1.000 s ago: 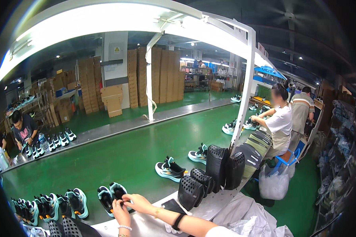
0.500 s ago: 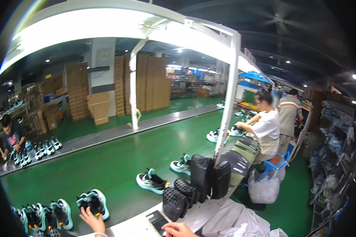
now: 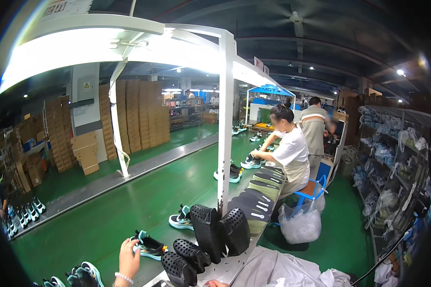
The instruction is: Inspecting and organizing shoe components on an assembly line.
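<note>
Out over the green line, my left hand (image 3: pixel 129 260) wears a beaded bracelet. Its fingers and thumb curl around the left end of a black, white and turquoise sneaker (image 3: pixel 151 247), which rests on the green surface. My right hand (image 3: pixel 217 283) shows only as a sliver at the bottom edge, its fingers mostly cut off. Between the two hands stand black perforated clog-like shoe forms (image 3: pixel 179 269), with taller black ones (image 3: pixel 208 232) behind. Another sneaker (image 3: pixel 181 220) lies farther along the line.
More sneakers (image 3: pixel 84 276) line the lower left. A white post (image 3: pixel 225 119) rises behind the black forms. Stacked dark and olive insole-like pieces (image 3: pixel 251 203) run toward a seated co-worker (image 3: pixel 292 153). Grey sheeting (image 3: pixel 273 268) lies at right, near a plastic bag (image 3: pixel 299 222).
The view has swung right. My left hand has left the sneaker pair at lower left and come to the single sneaker. My right hand has dropped almost out of view, from beside the phone.
</note>
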